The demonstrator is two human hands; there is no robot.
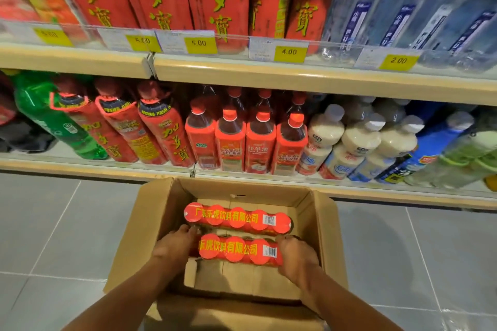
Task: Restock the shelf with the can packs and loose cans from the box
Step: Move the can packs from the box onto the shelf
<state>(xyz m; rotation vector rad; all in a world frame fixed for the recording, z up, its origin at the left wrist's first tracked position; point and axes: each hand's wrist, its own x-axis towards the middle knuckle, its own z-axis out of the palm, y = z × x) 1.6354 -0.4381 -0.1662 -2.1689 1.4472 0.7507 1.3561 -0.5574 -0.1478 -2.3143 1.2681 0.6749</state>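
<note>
An open cardboard box (326,226) stands on the floor below the shelf. Two shrink-wrapped red can packs with yellow lettering lie inside it. The far pack (236,217) rests near the box's back wall. The near pack (239,250) is held at both ends: my left hand (173,248) grips its left end, with the fingers curled over the top, and my right hand (297,254) grips its right end. Bare cardboard shows on the box's floor in front of the near pack.
The lower shelf (242,173) holds red-labelled bottles, white milky bottles, a green bottle and blue bottles. The upper shelf (269,72) carries red cartons and water packs behind yellow price tags. Grey floor tiles (53,223) lie on both sides of the box.
</note>
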